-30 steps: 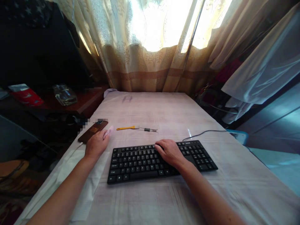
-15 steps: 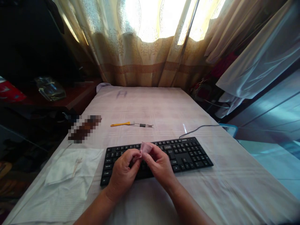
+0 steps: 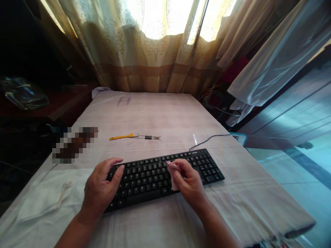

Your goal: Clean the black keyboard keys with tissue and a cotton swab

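Pinching the pink cloth [image 3: 174,179] between thumb and fingers, your right hand [image 3: 190,181] is above the middle-right part of the black keyboard [image 3: 147,177], its grip closed on the fabric, one end hanging down. Your left hand [image 3: 102,182] is at the keyboard's left end, grip released, thumb and index finger apart; you cannot tell whether it presses on the keys. The keyboard lies slightly angled on the sheet-covered counter [image 3: 155,113], its cable [image 3: 209,137] trailing from the back edge toward the right. Beyond it, you have a yellow-handled tool [image 3: 121,137] near a thin wire tool [image 3: 148,137] with a dark sleeve. A white cloth [image 3: 51,196] lies to your left, near a pixelated brown object [image 3: 74,144].
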A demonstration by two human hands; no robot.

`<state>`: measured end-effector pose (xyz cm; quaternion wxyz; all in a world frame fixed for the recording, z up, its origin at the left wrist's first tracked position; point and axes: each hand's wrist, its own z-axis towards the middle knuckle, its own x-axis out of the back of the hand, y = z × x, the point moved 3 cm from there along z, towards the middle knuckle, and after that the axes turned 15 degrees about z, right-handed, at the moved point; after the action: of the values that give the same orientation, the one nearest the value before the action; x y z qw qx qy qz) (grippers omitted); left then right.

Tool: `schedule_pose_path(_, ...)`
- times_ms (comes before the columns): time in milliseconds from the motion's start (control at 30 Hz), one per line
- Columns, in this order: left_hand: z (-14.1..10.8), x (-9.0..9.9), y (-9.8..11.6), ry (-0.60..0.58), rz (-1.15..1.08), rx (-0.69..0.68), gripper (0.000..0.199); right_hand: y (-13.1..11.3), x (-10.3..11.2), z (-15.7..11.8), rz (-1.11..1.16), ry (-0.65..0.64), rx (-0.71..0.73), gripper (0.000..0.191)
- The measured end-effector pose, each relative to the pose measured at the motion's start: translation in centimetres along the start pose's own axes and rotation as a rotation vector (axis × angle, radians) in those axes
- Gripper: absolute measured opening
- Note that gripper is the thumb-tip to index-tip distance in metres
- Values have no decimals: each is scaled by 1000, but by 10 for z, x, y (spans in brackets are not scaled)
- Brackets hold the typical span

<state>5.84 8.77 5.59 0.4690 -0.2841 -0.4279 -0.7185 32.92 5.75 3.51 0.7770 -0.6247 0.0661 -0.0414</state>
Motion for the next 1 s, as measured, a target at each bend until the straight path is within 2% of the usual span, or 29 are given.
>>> schedule_pose_path(100,6,0,-26,-34,94,156,34,-7,49,14,-283,126,242,17)
schedule_pose_path(167,4,-4,-40,-116,133,265,39,-7,78,23,-440,240,299,18)
schedule_pose_path(267,0,-13,-53,-189,129,363,45,-2,96,29,-619,249,307,23)
schedule_pose_path(333,-1,-18,-56,-235,69,379,46,2,94,29,-674,208,316,26)
schedule_pose_path(467,-1,-23,-55,-271,-38,445,52,4,73,28,-753,115,332,24)
schedule_pose_path(667,-4,-25,-53,-213,-136,479,49,3,49,25,-924,-127,303,30)
schedule_pose_path(833,-6,-28,-53,-177,-214,487,49,3,49,24,-1046,-111,247,29)
schedule_pose_path(1000,-9,-31,-50,-163,-279,505,50,-1,58,25,-1131,-82,187,27)
